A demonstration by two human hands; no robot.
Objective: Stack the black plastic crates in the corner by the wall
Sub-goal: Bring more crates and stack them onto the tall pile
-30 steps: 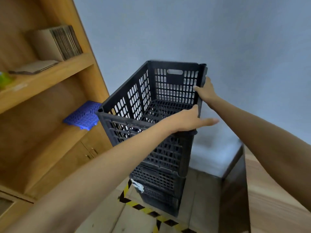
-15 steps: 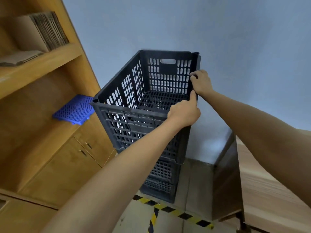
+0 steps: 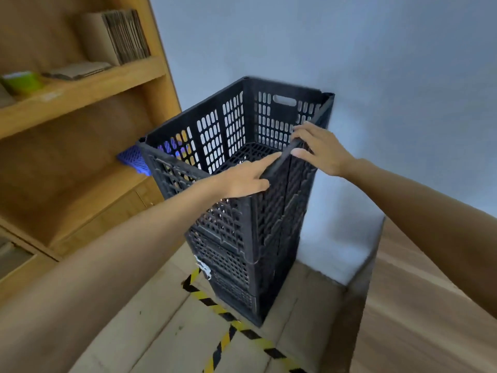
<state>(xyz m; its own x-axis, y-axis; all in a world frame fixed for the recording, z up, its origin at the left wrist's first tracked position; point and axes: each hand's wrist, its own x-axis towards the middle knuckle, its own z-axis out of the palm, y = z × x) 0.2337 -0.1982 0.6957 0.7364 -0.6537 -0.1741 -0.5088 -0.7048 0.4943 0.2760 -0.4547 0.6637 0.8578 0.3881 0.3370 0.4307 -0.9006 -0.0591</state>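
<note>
Against the wall, perforated black crates [image 3: 236, 211] stand stacked, seemingly four; both hands' grip slack on the rim.

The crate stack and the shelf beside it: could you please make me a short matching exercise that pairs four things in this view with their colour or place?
Things:
1. top crate
2. slotted panel
3. floor tape
4. cardboard sheets

Descriptions:
A. yellow and black stripes
B. blue, on the shelf behind the stack
C. black, with both hands at its right rim
D. brown, standing on the upper shelf

Pairs: 1-C, 2-B, 3-A, 4-D. The left hand and right hand both meet the crate's rim.
</note>
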